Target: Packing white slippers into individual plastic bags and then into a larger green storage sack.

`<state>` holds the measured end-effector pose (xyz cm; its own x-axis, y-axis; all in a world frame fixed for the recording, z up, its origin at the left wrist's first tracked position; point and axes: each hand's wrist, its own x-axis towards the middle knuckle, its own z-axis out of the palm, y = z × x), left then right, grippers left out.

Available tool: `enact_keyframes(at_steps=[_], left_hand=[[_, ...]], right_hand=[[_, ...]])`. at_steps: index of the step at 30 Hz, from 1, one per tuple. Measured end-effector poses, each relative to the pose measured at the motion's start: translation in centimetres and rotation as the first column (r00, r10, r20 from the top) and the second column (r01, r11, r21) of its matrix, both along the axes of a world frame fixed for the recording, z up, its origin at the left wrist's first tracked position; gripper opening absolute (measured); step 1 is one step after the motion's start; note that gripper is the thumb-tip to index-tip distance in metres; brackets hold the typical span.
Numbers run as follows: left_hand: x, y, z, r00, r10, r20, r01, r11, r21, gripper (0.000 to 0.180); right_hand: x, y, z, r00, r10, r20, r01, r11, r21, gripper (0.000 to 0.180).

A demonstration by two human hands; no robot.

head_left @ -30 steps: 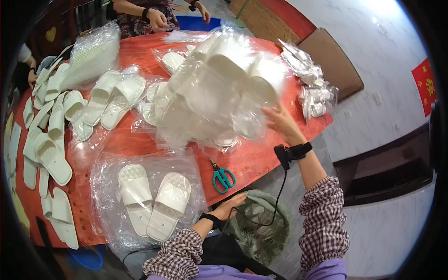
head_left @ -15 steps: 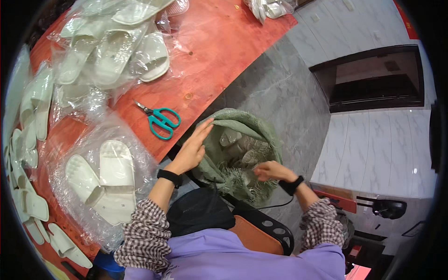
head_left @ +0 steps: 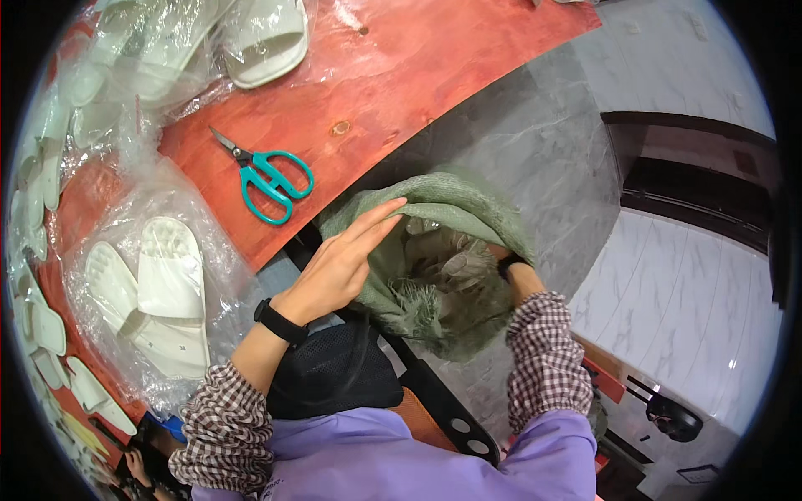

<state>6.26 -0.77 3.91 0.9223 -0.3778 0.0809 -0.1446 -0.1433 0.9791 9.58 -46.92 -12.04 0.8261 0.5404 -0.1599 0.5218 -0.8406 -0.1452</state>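
Note:
A green woven sack [head_left: 480,196] stands wide-mouthed beside the table, its near edge frayed. With fingers stretched out, my left hand [head_left: 334,267] rests against the left side of the sack's rim. My right hand [head_left: 498,251] reaches inside at the sack's right edge; its fingers are hidden there. Pale items [head_left: 464,265], partly in clear plastic, lie in the sack, their kind unclear. On the table are garden-style scissors [head_left: 271,179] with teal handles, blades apart. Left of them sits a pair of white slippers [head_left: 171,275] on clear plastic wrapping.
The red wooden table [head_left: 393,75] curves along the left and top. More bagged slippers [head_left: 267,42] lie at its far left, others [head_left: 92,392] along its left side. A black mesh chair part [head_left: 334,376] is by my lap. At lower left another person's hand [head_left: 138,466] shows.
My right hand has gone from above the sack's mouth down into its right side. The left hand stays at the rim. The view has shifted, and another person's hand now shows at lower left.

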Motion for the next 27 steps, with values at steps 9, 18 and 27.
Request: enact_keyframes(at_steps=[9, 18, 27], left_hand=[[0.5, -0.5, -0.4, 1.0, -0.012, -0.014, 0.012, 1.0, -0.005, 0.074], [0.5, -0.7, -0.3, 1.0, 0.001, 0.009, 0.0, 1.0, -0.008, 0.073], [0.3, -0.2, -0.8, 0.999, 0.041, -0.017, -0.041, 0.999, 0.017, 0.072]], right_hand=[[-5.7, -7.5, 5.9, 0.984, -0.004, -0.18, -0.005, 0.999, -0.053, 0.04], [-0.5, -5.3, 3.9, 0.942, 0.035, -0.332, -0.063, 0.995, -0.075, 0.043], [-4.7, -6.6, 5.0, 0.883, 0.001, -0.469, -0.047, 0.995, -0.088, 0.046]])
